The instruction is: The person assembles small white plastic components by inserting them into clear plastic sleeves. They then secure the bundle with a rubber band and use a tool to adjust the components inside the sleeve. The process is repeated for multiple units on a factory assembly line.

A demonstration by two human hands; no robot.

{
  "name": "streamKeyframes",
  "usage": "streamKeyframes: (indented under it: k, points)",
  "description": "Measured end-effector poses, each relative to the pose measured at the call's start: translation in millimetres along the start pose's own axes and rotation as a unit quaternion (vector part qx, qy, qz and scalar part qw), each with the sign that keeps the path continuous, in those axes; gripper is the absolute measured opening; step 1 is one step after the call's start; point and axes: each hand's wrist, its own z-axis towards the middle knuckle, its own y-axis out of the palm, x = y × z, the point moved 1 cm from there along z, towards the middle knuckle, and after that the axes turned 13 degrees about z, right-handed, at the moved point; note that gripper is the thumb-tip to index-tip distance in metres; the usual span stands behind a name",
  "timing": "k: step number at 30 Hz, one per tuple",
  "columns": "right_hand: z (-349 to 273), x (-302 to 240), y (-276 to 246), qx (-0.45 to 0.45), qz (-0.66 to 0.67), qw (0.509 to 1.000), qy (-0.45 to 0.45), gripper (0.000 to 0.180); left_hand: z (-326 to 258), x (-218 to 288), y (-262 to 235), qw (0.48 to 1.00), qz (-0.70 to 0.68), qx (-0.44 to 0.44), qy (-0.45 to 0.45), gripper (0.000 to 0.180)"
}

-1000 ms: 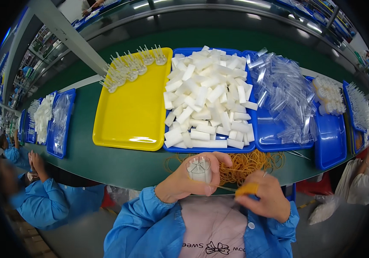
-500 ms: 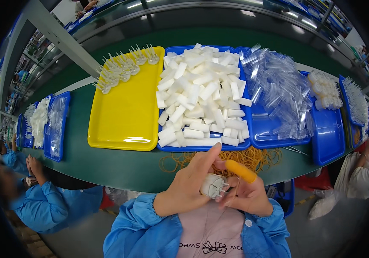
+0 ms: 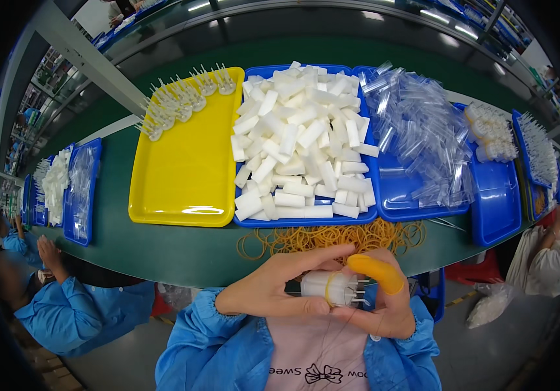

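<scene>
Yellow rubber loops once around the small white bundle (image 3: 332,287) held at chest height between both hands, below the near edge of the green table (image 3: 162,251). The left hand (image 3: 273,287) closes around the bundle's left end, thumb beneath and fingers curled over the top; the right hand (image 3: 381,300), with an orange finger cot (image 3: 374,272) on its forefinger, pinches the right end, where thin clear prongs stick out. To do this well, it seems wise to keep the white pieces squared against each other with the left grip firm, and to seat the band near the middle so it does not slide toward the prongs and let the pieces splay. The covered forefinger probably gives the better purchase for rolling the band flat, without twists. More rubber bands (image 3: 332,238) lie heaped on the table just beyond the hands, in front of the blue tray of white blocks (image 3: 299,140). The yellow tray (image 3: 182,169) to its left holds finished-looking pronged bundles along its far corner.
</scene>
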Motion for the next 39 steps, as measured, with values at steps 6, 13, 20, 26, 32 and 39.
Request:
streamKeyframes:
  k: [6,13,20,26,32,39]
  points:
    - [-5.1,10.8,-8.0,0.152,0.231,0.961,-0.015,0.070,0.4,-5.3,9.7,0.984,-0.163,0.068,-0.033,0.081]
    - [-26.0,16.7,-124.9,0.277,-0.460,0.843,0.036,0.013,-3.4,-18.2,6.9,0.909,-0.371,0.191,0.022,0.067]
    - [-67.9,53.4,-154.0,0.228,-0.549,0.799,0.093,0.021,6.8,-25.6,8.8,0.865,-0.474,0.163,-0.023,0.072]
    - [-91.7,29.9,-136.0,0.252,-0.356,0.873,0.219,0.017,2.7,-29.7,10.5,0.908,-0.382,0.174,-0.007,0.070]
    - [-76.6,9.9,-97.5,0.305,0.262,0.915,0.044,0.009,2.4,-21.8,20.8,0.944,-0.284,0.159,-0.058,0.064]
    - [-4.5,10.3,-28.6,0.190,0.199,0.961,0.015,0.020,15.5,-15.5,38.3,0.984,-0.026,0.159,-0.078,0.060]
